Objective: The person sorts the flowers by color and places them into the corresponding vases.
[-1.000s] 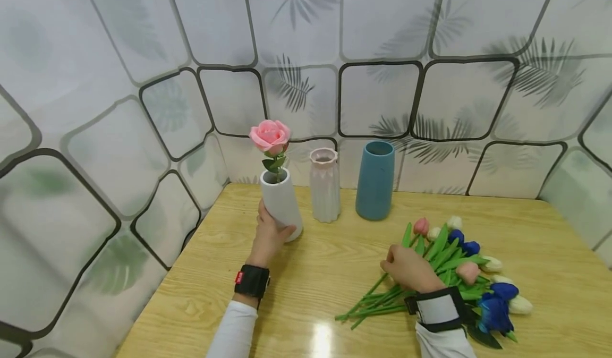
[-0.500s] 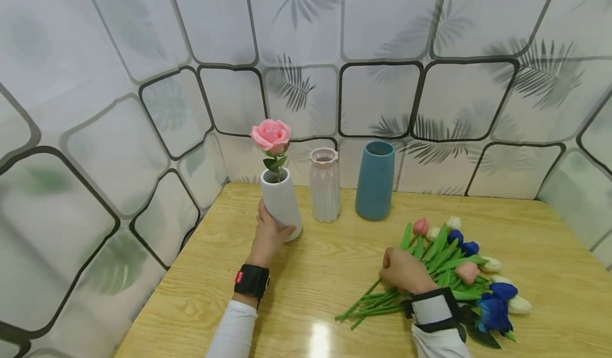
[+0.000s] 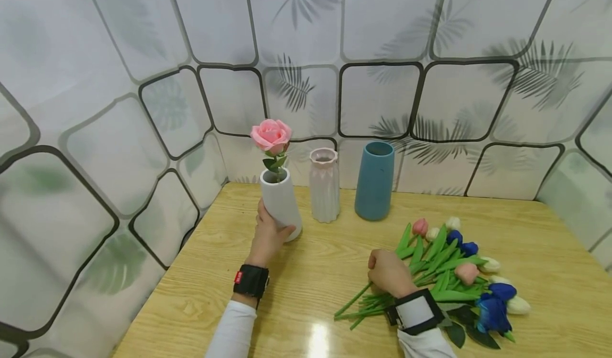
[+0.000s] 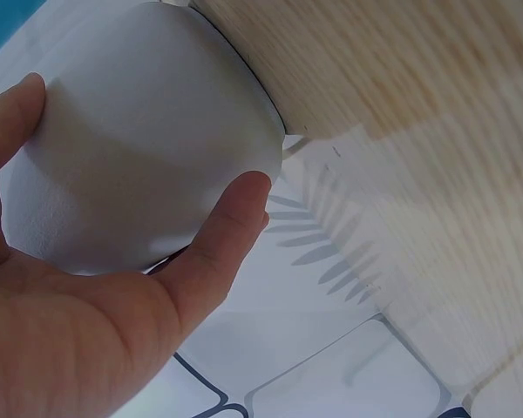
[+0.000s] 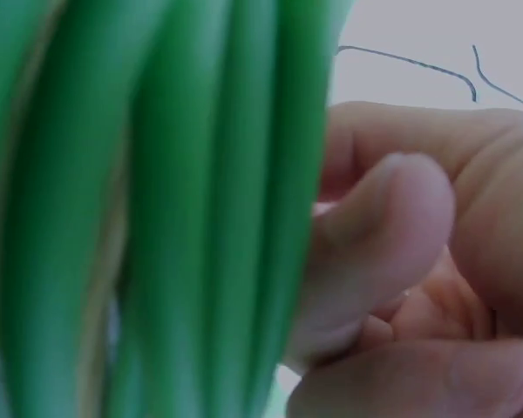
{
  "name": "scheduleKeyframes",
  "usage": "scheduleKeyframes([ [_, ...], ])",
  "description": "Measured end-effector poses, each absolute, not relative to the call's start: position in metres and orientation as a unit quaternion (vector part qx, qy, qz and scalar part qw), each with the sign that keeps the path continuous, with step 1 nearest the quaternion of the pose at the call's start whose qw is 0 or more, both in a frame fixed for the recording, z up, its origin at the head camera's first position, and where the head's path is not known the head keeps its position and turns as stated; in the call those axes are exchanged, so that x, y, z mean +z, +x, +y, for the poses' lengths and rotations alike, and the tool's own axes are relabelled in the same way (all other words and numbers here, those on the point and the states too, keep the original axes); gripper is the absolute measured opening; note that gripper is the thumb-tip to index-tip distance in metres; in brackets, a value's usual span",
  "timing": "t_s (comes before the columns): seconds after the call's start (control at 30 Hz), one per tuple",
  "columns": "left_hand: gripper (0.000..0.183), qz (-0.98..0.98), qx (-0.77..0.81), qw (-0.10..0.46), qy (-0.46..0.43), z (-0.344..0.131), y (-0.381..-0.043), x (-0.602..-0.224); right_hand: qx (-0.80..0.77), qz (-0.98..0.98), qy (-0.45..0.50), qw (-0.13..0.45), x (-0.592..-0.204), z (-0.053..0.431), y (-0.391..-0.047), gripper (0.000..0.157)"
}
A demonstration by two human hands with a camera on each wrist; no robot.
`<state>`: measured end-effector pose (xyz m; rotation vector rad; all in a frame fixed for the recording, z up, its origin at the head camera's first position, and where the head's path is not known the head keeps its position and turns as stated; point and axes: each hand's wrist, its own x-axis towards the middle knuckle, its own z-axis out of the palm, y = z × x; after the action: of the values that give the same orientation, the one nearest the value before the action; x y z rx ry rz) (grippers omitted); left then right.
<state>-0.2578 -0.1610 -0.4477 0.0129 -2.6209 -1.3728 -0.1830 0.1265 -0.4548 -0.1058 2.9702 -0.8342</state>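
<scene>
On the left of the table, my left hand (image 3: 270, 236) holds the lower part of a white vase (image 3: 282, 204), thumb on its right side. The vase leans to the left, and a pink rose (image 3: 271, 136) stands in it. In the left wrist view, spread fingers and thumb curl round the white vase (image 4: 131, 148). My right hand (image 3: 393, 273), fingers curled, is over the stems of a pile of tulips (image 3: 442, 254) and pinches one stem near its lower half. Green stems (image 5: 235, 200) partly hide the fingertips of the right hand (image 5: 418, 235) in the right wrist view.
A pale pink ribbed vase (image 3: 325, 188) and a blue vase (image 3: 375, 182) stand upright at the back. A blue rose (image 3: 494, 313) lies at the pile's right front, among white, pink and blue tulips. A patterned curtain (image 3: 377, 97) hangs behind the table (image 3: 229, 220).
My right hand has moved left along the stems, towards their cut ends, uncovering more leaves. The left hand and the white vase stay where they were.
</scene>
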Motion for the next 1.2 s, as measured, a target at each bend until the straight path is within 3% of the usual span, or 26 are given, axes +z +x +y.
scheduleKeyframes([
  [0.13, 0.106, -0.881, -0.464, 0.092, 0.007, -0.161, -0.257, -0.447, -0.316, 0.948, -0.014, 0.036, -0.459, 0.131, -0.183, 0.012],
  [0.4, 0.108, -0.879, -0.470, 0.087, 0.006, -0.160, -0.256, -0.446, -0.392, 0.918, 0.016, 0.058, -0.464, 0.139, -0.183, 0.028],
  [0.57, 0.108, -0.879, -0.469, 0.087, 0.004, -0.160, -0.257, -0.447, -0.454, 0.888, 0.042, 0.058, -0.462, 0.139, -0.184, 0.023],
  [0.7, 0.108, -0.880, -0.466, 0.087, 0.004, -0.161, -0.257, -0.448, -0.562, 0.823, 0.074, 0.032, -0.460, 0.137, -0.188, 0.015],
  [0.8, 0.107, -0.882, -0.464, 0.084, 0.006, -0.161, -0.258, -0.448, -0.665, 0.739, 0.108, 0.001, -0.457, 0.131, -0.191, 0.021],
  [0.9, 0.107, -0.883, -0.463, 0.080, 0.007, -0.161, -0.258, -0.447, -0.760, 0.633, 0.147, -0.011, -0.455, 0.120, -0.192, 0.018],
  [1.03, 0.107, -0.885, -0.460, 0.079, 0.008, -0.161, -0.258, -0.447, -0.849, 0.495, 0.184, 0.031, -0.453, 0.107, -0.190, 0.009],
  [1.2, 0.107, -0.886, -0.456, 0.081, 0.010, -0.162, -0.258, -0.447, -0.898, 0.388, 0.189, 0.085, -0.454, 0.100, -0.189, 0.016],
])
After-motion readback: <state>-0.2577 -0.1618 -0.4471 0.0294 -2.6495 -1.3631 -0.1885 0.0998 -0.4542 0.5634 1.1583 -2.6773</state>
